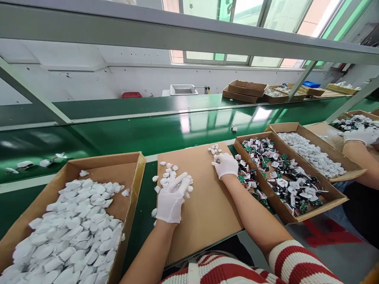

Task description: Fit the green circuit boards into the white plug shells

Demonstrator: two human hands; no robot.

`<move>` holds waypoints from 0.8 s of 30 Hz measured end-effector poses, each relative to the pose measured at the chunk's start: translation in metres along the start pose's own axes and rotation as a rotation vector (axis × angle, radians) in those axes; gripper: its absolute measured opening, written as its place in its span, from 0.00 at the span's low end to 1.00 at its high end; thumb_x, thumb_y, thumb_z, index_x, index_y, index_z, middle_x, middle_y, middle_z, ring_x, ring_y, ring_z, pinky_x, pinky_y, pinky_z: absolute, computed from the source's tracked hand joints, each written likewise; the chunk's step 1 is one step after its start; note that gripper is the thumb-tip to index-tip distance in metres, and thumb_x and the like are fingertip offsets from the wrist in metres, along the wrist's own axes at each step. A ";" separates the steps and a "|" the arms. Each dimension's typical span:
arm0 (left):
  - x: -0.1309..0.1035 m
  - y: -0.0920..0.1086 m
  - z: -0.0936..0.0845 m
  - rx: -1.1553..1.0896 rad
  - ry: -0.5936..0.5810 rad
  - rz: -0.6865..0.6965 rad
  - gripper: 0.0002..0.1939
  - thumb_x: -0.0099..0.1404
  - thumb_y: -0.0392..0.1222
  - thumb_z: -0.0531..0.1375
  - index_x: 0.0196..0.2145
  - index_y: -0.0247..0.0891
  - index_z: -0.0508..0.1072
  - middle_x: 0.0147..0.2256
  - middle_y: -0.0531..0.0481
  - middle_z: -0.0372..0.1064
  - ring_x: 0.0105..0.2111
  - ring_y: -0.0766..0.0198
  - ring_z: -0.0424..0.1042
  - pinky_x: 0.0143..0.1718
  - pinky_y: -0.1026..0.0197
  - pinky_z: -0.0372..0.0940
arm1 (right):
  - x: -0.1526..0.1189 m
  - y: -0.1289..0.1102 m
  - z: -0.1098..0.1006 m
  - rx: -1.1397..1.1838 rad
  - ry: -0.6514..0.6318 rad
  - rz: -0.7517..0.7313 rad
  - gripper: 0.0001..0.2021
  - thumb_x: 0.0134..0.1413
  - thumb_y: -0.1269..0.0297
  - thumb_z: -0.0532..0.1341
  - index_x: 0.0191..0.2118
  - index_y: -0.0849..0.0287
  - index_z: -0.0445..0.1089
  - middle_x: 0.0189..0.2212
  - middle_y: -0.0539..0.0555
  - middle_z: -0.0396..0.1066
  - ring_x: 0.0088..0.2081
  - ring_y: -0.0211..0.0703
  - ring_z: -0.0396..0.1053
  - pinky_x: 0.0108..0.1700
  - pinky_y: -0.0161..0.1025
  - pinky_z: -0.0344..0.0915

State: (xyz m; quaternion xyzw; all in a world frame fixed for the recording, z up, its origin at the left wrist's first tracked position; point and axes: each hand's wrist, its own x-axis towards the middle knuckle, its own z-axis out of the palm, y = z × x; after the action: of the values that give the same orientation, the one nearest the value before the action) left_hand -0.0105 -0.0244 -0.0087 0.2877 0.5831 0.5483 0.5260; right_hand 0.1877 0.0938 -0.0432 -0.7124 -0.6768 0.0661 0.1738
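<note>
My left hand (172, 199), in a white glove, lies over a loose group of small white plastic pieces (169, 170) on the left part of a brown board (204, 205). Its fingers are stretched out and partly cover the pieces. My right hand (225, 165), also gloved, rests near the board's far right corner with its fingers curled together. Whatever they may hold is hidden. Just beyond its fingertips sits a smaller cluster of white pieces (214, 148).
At left stands a cardboard box (134, 185) of white pieces. On the right are a box (331, 203) of green circuit boards with white parts and another box (355, 173) of white pieces. A co-worker's gloved hand (361, 136) is farther right. A green conveyor belt (154, 132) runs behind.
</note>
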 end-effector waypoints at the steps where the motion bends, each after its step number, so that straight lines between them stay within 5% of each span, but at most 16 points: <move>1: 0.000 0.000 0.000 -0.024 0.004 -0.002 0.26 0.54 0.50 0.72 0.47 0.34 0.80 0.35 0.44 0.80 0.29 0.64 0.78 0.24 0.69 0.67 | 0.001 0.000 0.002 0.007 0.007 0.016 0.06 0.55 0.62 0.67 0.39 0.55 0.79 0.44 0.60 0.74 0.47 0.54 0.69 0.47 0.45 0.62; 4: 0.000 -0.002 0.001 -0.170 -0.025 0.008 0.26 0.53 0.44 0.73 0.49 0.37 0.79 0.51 0.41 0.77 0.44 0.56 0.80 0.45 0.59 0.75 | 0.003 0.002 0.005 0.055 0.025 0.015 0.07 0.58 0.65 0.65 0.41 0.55 0.79 0.43 0.60 0.74 0.47 0.52 0.69 0.49 0.44 0.63; 7: 0.000 -0.003 0.002 -0.270 -0.073 0.021 0.27 0.54 0.40 0.73 0.52 0.38 0.77 0.55 0.40 0.74 0.50 0.52 0.78 0.55 0.51 0.72 | 0.004 0.006 0.004 0.133 0.045 -0.039 0.18 0.63 0.66 0.58 0.56 0.51 0.74 0.44 0.57 0.75 0.47 0.50 0.69 0.52 0.43 0.63; 9: -0.001 -0.004 0.002 -0.252 -0.065 0.009 0.25 0.56 0.40 0.72 0.52 0.37 0.77 0.54 0.39 0.76 0.48 0.52 0.79 0.54 0.50 0.73 | 0.004 0.007 0.002 0.180 0.055 -0.066 0.23 0.65 0.68 0.54 0.63 0.51 0.69 0.45 0.57 0.74 0.47 0.49 0.69 0.52 0.42 0.64; 13: -0.003 -0.001 0.003 -0.185 -0.019 -0.008 0.23 0.58 0.41 0.71 0.51 0.36 0.77 0.50 0.39 0.78 0.43 0.54 0.81 0.49 0.52 0.76 | 0.003 0.006 0.001 0.236 0.040 -0.088 0.22 0.66 0.69 0.51 0.59 0.54 0.73 0.44 0.58 0.72 0.42 0.46 0.71 0.50 0.42 0.67; 20: -0.005 0.006 0.003 -0.203 0.023 -0.005 0.20 0.59 0.38 0.71 0.49 0.35 0.77 0.51 0.40 0.77 0.43 0.55 0.81 0.49 0.54 0.76 | 0.003 0.011 0.006 0.175 -0.052 -0.138 0.15 0.44 0.63 0.73 0.42 0.51 0.81 0.41 0.56 0.73 0.45 0.52 0.70 0.48 0.44 0.66; 24: -0.006 0.007 0.004 -0.170 0.042 -0.020 0.21 0.61 0.39 0.70 0.52 0.35 0.76 0.51 0.40 0.78 0.44 0.55 0.81 0.50 0.54 0.75 | 0.006 0.012 0.006 0.166 -0.046 -0.198 0.14 0.57 0.68 0.62 0.47 0.52 0.79 0.42 0.58 0.73 0.45 0.49 0.70 0.48 0.41 0.64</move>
State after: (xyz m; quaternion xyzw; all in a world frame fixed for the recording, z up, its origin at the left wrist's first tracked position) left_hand -0.0063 -0.0268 0.0007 0.2243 0.5482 0.5965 0.5416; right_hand 0.1976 0.1004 -0.0518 -0.6236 -0.7397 0.1206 0.2221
